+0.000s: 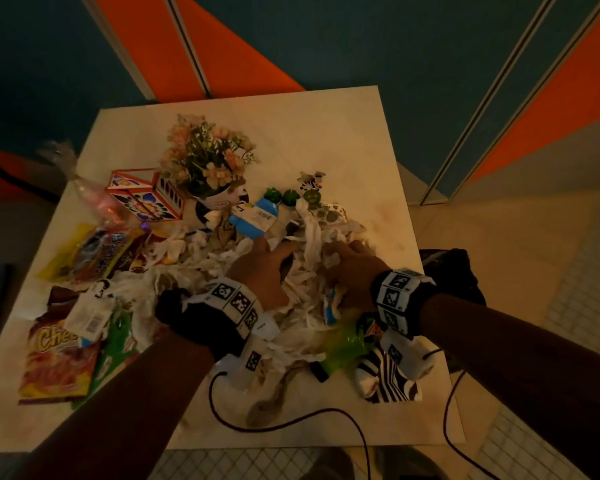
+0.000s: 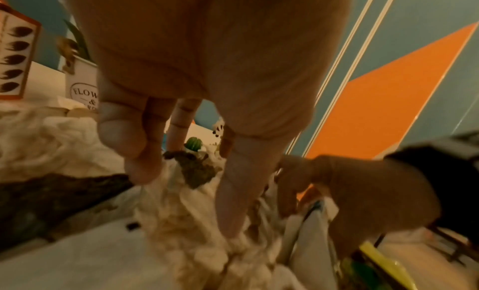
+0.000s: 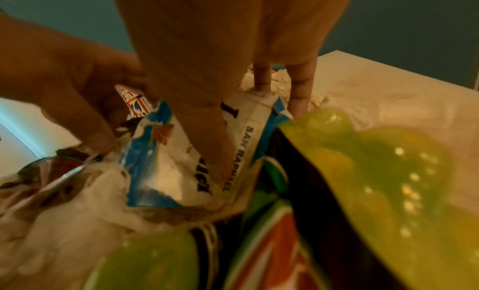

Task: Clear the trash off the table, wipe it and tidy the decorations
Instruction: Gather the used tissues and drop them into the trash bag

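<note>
My left hand (image 1: 262, 270) and right hand (image 1: 355, 268) press side by side into the crumpled tissue pile (image 1: 302, 289), fingers extended and spread. The flower pot (image 1: 215, 199) stands at eleven o'clock; the green wrapper (image 1: 347, 344) lies at five.

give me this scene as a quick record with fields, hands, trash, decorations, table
left hand: left hand fingers spread, reaching down into the tissue pile
right hand: right hand fingers down in the same pile, beside a blue and white wrapper
trash: crumpled tissues mid-table; chip bag and other snack wrappers on the left; green bag near the right wrist
decorations: flower pot, patterned box, small cactus, zebra figure, all behind the pile
table: white table, far part bare
</note>
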`<state>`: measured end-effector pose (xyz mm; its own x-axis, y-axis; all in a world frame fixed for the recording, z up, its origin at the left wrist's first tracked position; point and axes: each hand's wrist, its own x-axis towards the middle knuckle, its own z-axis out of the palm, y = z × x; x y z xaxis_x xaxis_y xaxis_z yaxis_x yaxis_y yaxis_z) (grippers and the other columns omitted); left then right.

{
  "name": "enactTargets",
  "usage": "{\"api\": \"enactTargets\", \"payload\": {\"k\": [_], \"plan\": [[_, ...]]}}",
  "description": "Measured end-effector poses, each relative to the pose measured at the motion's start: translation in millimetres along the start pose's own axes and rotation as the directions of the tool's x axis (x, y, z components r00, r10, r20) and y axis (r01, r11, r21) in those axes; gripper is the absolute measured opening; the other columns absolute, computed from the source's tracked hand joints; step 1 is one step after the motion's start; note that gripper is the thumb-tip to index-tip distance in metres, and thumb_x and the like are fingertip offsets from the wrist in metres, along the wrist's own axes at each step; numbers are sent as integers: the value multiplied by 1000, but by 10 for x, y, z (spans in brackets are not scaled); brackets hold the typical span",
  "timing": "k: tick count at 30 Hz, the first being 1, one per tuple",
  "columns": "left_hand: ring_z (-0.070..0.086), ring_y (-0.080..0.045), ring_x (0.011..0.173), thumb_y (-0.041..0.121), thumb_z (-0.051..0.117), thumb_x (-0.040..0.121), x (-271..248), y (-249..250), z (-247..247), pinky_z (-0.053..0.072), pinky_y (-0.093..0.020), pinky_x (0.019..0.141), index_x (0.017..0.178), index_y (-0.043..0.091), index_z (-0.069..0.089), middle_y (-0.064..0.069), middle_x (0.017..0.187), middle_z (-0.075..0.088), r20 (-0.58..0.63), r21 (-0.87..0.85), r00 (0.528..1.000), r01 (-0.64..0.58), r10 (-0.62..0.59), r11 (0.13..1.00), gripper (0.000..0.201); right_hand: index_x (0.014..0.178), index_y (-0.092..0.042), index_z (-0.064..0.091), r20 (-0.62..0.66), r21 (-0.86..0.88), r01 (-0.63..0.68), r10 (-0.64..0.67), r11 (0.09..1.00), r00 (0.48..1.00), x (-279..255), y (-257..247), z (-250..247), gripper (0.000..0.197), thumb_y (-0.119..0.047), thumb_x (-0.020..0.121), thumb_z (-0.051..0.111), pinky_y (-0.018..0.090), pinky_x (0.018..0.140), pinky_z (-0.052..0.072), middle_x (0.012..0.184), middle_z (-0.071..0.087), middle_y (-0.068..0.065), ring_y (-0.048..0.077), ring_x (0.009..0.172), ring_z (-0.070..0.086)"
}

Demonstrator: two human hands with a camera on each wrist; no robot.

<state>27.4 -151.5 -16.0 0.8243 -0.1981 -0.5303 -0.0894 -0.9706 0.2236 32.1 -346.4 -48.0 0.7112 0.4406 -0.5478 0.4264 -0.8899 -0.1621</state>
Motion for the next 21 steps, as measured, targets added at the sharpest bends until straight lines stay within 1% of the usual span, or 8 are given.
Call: {"api": "enactTargets", "payload": {"k": [4,7,10,14,15,17,19,21], "plan": [[54,-37,108,21,75,74,144,-48,153,53,-40,84,140,42,28,-12,147,14,96,115,995,-10,-1,993,84,115,-31,62,-73,76,27,-22,997,997,26,27,-87,44,-41,73,74,48,105,35,149,21,2,35,128,25],[54,-38,106,12,66,82,207,-87,223,53,-40,81,135,33,39,-14,149,13,41,108,999,28,-33,994,63,104,-30,64,-161,243,8,32,970,986,-23,97,-187,46,-43,63,81,44,102,35,139,32,-2,32,123,32],[54,-36,107,10,58,88,216,-132,229,50,-43,89,127,21,49,-8,146,21,-3,41,999,48,-48,998,42,103,-24,65,-237,370,9,85,929,968,-76,176,-274,47,-41,63,83,38,104,30,131,45,0,26,120,40],[53,-32,114,21,60,88,190,-217,209,47,-37,93,120,16,57,-3,146,30,-59,-21,998,-30,29,999,32,97,-13,64,-319,665,90,174,742,932,-113,224,-335,38,-20,66,85,34,86,41,103,58,5,24,98,52],[52,-32,113,20,61,87,171,-230,185,45,-35,90,112,14,60,-4,139,40,-89,-86,995,-45,37,995,26,91,-15,62,-320,723,101,202,683,926,-121,223,-341,35,-16,66,85,32,82,40,97,56,2,21,93,50],[55,-30,93,12,59,83,123,-261,117,40,-31,71,82,16,55,-6,98,57,-195,-236,981,-55,8,970,6,79,-17,58,-335,807,154,228,569,914,-131,216,-355,31,-11,65,85,34,77,40,87,54,1,21,86,50],[48,-25,69,8,58,79,121,-321,90,31,-28,55,63,21,40,-2,65,45,-275,-329,960,-40,-55,943,28,71,-20,58,-332,888,203,269,413,904,-164,175,-423,29,-5,67,83,40,77,46,83,58,4,26,81,57],[41,-22,62,7,61,78,109,-354,48,25,-28,51,60,19,34,-2,59,37,-307,-414,948,-50,-88,909,35,73,-16,60,-298,945,235,301,228,906,-196,122,-510,26,4,70,77,37,77,50,82,63,5,19,77,63]]}}
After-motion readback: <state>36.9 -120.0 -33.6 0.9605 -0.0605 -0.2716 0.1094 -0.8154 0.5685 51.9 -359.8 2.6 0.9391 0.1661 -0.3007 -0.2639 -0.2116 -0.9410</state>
